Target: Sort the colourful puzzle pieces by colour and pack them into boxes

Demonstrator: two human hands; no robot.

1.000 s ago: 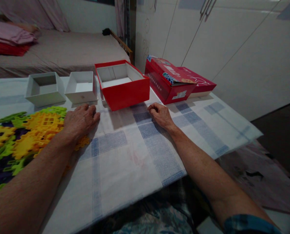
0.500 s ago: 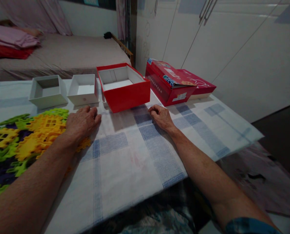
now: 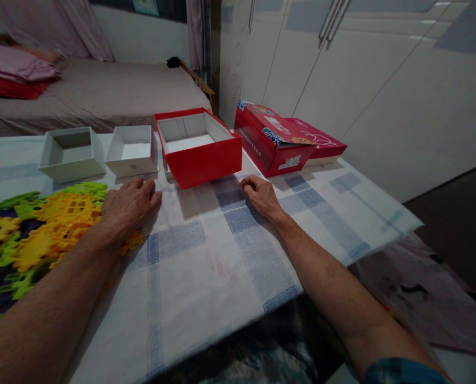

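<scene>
My left hand [image 3: 131, 201] rests palm down on the tablecloth [image 3: 182, 306], its fingers loosely stretched and nothing in them. Beside and under its forearm spreads a pile of flat plastic building pieces in yellow [image 3: 67, 208], green [image 3: 16, 201] and dark purple. In front of that hand stands a small white open box [image 3: 131, 167]. My right hand [image 3: 260, 193] lies on the cloth with its fingers curled in, and I see nothing held. Ahead of it and to its left is an open red box [image 3: 206, 161] with a white inside.
Another white open box [image 3: 73, 169] stands at the left. A closed red carton [image 3: 272, 154] and a flatter red box [image 3: 321, 140] are at the back right. The table's edge runs past my right forearm. Behind are a bed [image 3: 126, 88] and a white wardrobe [image 3: 373, 80].
The whole view has shifted slightly, so things sit a little lower and further left. Both hands keep their places on the table.
</scene>
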